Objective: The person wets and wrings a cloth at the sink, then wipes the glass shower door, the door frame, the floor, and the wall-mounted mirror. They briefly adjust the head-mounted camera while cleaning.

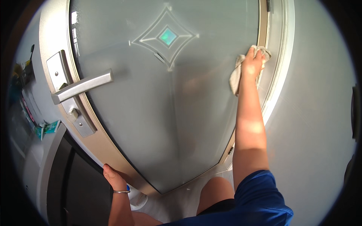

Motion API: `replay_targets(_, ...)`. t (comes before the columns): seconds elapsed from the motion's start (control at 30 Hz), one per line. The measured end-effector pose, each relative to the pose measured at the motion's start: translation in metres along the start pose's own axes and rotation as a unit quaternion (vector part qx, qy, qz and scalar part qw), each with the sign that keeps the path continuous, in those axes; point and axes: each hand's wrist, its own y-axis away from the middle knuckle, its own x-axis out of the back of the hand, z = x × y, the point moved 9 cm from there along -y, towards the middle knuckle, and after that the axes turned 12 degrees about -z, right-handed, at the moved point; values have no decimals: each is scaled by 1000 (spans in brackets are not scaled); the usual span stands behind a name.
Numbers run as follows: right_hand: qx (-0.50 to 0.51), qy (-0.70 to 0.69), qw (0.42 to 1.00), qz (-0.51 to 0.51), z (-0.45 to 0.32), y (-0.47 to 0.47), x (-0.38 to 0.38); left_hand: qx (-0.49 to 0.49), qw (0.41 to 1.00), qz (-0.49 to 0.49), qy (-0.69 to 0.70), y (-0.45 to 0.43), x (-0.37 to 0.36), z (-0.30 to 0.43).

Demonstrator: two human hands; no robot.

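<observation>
A pale cloth is bunched in my right hand, which presses it against the hinge-side edge of a frosted glass door. Part of the cloth hangs down to the left over the glass. My left hand, with a metal bangle at the wrist, is at the lower part of the door's beige frame, around its outer edge; most of its fingers are hidden. Higher on that frame is a silver lever handle on a metal lock plate.
A diamond-shaped ornament marks the glass. The white door casing and a grey wall stand at right. Toothpaste tubes lie on a ledge at left, above a dark cabinet panel. A white container is on the floor.
</observation>
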Motion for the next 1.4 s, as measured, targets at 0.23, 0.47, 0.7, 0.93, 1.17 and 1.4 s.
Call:
replay_targets(0.23, 648, -129, 726, -189, -309, 221, 14, -18, 998, -9, -62, -6, 11, 9)
replay_targets(0.47, 72, 6, 995, -65, -148, -123, -17, -32, 999, -5, 39, 9, -14, 14)
replay_targets(0.7, 565, -161, 805, -75, -350, 108, 8, -27, 999, -4, -16, 14, 12, 16)
replay_targets(0.93, 476, -71, 876, -23, -291, -9, -1, -33, 999, -31, 27, 11, -4, 10)
replay_targets(1.17, 464, -109, 877, -65, -299, 11, -5, -35, 998, -36, 43, 19, 5, 17)
replay_targets(1.4, 480, -131, 866, -49, -317, 26, 10, -28, 994, -33, 99, 16, -6, 15)
